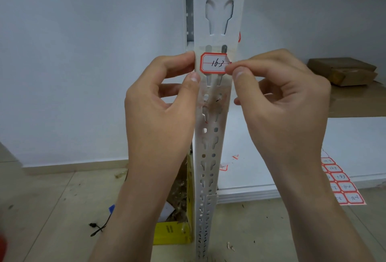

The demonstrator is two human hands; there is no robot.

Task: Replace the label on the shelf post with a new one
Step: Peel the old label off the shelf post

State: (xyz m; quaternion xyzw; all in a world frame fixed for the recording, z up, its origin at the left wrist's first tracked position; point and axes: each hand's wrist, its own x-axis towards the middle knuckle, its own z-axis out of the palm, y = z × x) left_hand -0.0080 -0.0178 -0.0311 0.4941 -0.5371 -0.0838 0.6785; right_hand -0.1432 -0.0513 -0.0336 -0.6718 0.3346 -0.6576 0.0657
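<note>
Right hand (277, 99) is pinching the right edge of the thin, floppy red-bordered paper label (214, 63) lying on the white slotted metal shelf post (211, 142); left hand (160, 103) fingers are gripping the post's left edge beside it. Light, tearable: best held by edges.

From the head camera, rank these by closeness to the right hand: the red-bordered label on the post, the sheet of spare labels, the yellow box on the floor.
Measured from the right hand:
1. Red-bordered white paper label on the white slotted post, pinched at its right edge.
2. Sheet of red-bordered spare labels, lower right, on the white shelf.
3. Yellow cardboard box, lower left, on the floor.
</note>
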